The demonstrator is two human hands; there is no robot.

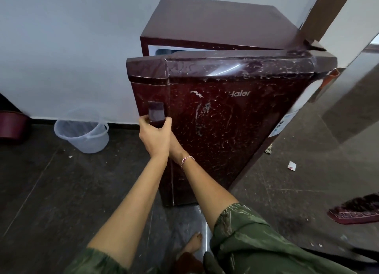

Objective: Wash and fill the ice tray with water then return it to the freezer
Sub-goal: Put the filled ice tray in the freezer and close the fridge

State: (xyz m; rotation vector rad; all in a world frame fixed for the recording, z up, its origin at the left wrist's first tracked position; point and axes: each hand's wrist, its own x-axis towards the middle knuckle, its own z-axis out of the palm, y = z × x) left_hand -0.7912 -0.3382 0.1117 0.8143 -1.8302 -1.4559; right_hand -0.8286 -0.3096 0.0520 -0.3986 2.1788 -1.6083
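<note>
A dark maroon single-door fridge stands against the white wall. Its door is a little ajar, and a strip of the white interior shows at the top left. My left hand grips the recessed door handle, fingers on its left and thumb on its right. My right hand lies low against the door just behind the left hand, which hides its fingers; a thin bracelet circles that wrist. No ice tray is in view.
A clear plastic bucket stands on the dark floor left of the fridge, with a maroon tub at the far left edge. A wall corner presses close on the right. A maroon brush and a paper scrap lie on the floor.
</note>
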